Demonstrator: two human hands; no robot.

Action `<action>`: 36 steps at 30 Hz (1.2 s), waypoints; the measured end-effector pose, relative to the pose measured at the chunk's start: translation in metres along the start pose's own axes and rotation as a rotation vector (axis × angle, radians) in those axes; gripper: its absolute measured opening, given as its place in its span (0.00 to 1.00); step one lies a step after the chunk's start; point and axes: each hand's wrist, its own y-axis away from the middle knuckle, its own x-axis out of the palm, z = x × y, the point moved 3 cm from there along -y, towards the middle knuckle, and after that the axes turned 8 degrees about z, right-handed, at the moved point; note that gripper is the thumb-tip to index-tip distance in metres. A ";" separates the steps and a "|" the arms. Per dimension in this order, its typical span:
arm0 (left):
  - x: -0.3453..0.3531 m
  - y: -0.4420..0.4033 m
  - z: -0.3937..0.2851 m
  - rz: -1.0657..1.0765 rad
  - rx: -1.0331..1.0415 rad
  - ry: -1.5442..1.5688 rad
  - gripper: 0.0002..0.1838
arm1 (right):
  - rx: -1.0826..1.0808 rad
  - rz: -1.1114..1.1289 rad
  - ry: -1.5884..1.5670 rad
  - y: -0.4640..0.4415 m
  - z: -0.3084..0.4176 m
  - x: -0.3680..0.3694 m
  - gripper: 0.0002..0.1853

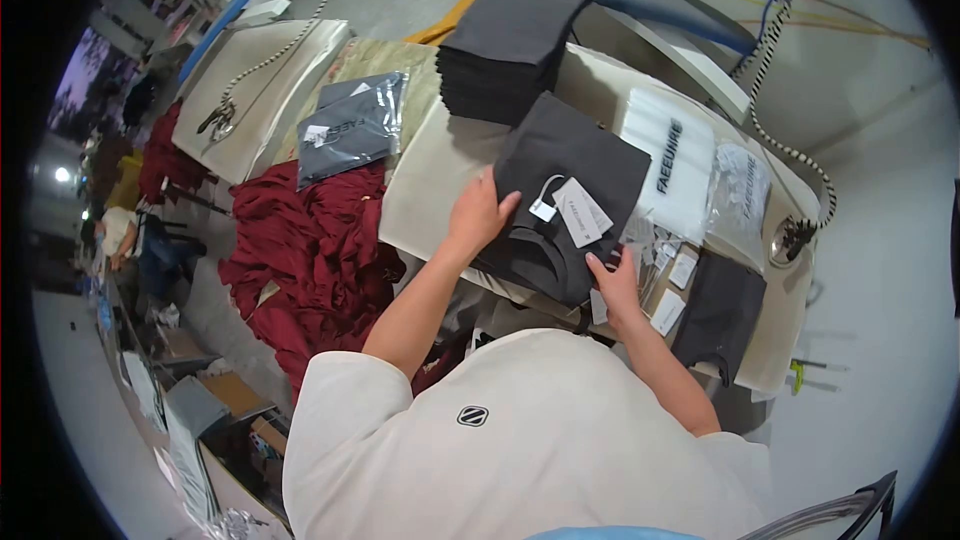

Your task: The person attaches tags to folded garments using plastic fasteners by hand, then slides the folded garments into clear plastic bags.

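Observation:
A folded dark grey T-shirt point(575, 150) lies at the table's near edge, its round collar towards me. On it rests a white hang tag point(582, 212) with a looped string and a small white seal. My left hand point(482, 212) holds the shirt's left edge, thumb on top. At the lower right edge, near the collar, my right hand point(617, 285) grips the same shirt with its thumb over the cloth. Both hands' fingers are partly hidden under the fabric. Just behind stands a tall stack of folded dark garments point(510, 45).
To the right lie printed plastic bags point(665, 165), loose tags point(668, 310) and another folded dark garment point(720, 315). A bagged garment point(352, 128) sits at left, above a heap of dark red cloth point(310, 270). A striped cord point(765, 110) hangs at right. A person point(125, 235) is far left.

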 end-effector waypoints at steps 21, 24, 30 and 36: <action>0.036 0.133 -0.063 0.130 -0.336 0.217 0.68 | -0.443 0.230 0.598 0.023 0.069 -0.022 0.60; 0.040 0.133 -0.069 0.161 -0.400 0.150 0.70 | -0.458 0.242 0.656 0.023 0.065 -0.024 0.61; 0.060 0.137 -0.077 0.153 -0.411 -0.102 0.72 | -0.404 0.254 0.770 0.023 0.052 -0.031 0.61; 0.053 0.141 -0.042 0.031 -0.420 0.267 0.66 | -0.572 0.288 0.663 0.012 0.043 -0.038 0.51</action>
